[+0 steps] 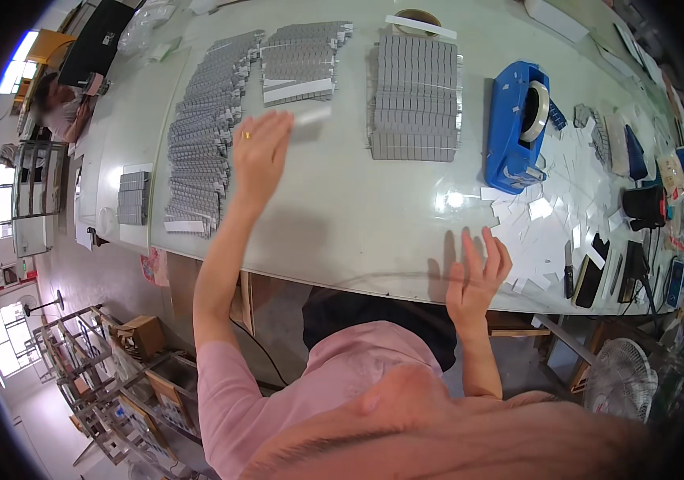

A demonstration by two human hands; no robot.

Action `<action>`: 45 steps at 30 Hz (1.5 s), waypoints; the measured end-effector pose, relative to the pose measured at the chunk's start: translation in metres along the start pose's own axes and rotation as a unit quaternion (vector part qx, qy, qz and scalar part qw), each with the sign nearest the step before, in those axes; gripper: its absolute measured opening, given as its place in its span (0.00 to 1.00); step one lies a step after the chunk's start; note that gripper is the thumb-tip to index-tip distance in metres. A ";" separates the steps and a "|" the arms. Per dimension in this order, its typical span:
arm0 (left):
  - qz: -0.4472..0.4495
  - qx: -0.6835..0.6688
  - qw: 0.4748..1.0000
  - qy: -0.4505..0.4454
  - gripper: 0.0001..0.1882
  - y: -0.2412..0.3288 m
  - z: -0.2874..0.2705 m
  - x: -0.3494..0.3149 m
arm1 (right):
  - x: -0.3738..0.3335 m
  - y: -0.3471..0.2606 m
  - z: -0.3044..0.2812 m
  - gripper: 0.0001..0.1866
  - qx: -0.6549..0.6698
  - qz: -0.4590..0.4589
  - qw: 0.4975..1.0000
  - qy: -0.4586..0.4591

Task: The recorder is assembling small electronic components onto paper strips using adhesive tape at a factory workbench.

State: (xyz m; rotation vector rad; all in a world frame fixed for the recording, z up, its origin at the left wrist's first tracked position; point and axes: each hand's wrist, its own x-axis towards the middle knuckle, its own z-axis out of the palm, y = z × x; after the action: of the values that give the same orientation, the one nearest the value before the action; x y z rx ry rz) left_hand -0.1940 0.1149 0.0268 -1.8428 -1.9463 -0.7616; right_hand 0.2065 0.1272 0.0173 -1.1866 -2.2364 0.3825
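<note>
My left hand [264,152], a ring on one finger, is held over the table with its fingers closed on a small white strip [312,118], blurred by motion. Beside it runs a long row of overlapping grey flat pieces [206,128]. Just beyond the strip lies a shorter row of the same grey pieces [300,60], with a white strip across its near end. My right hand [478,276] hovers at the table's front edge, fingers spread and holding nothing. Farther off is a blue tape dispenser [506,128] with a roll of clear tape.
A neat block of grey pieces [414,100] lies mid-table before a tape roll [417,22]. White paper scraps [546,240], a cutter knife [568,270] and a black cup [643,206] crowd the right. Another grey bundle [133,198] sits far left. A fan [620,376] stands below the table; a person [66,112] is far left.
</note>
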 end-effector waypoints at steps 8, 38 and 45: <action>0.053 0.073 0.995 0.045 0.14 -0.065 0.054 0.041 | 0.012 -0.006 0.004 0.23 0.000 -0.018 1.000 -0.008; -0.064 -0.165 0.973 -0.150 0.20 0.104 -0.012 -0.085 | 0.160 0.023 0.065 0.31 -0.056 -0.224 0.970 -0.081; -0.069 -0.168 0.971 -0.154 0.21 0.103 -0.013 -0.084 | 0.152 0.026 0.064 0.30 -0.075 -0.225 0.965 -0.115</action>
State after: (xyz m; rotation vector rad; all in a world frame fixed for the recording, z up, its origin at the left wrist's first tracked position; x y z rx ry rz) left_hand -0.0854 0.0403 0.0020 -2.1459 -2.2740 -0.9456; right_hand 0.1182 0.2680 0.0073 -0.6933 -2.6882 0.1764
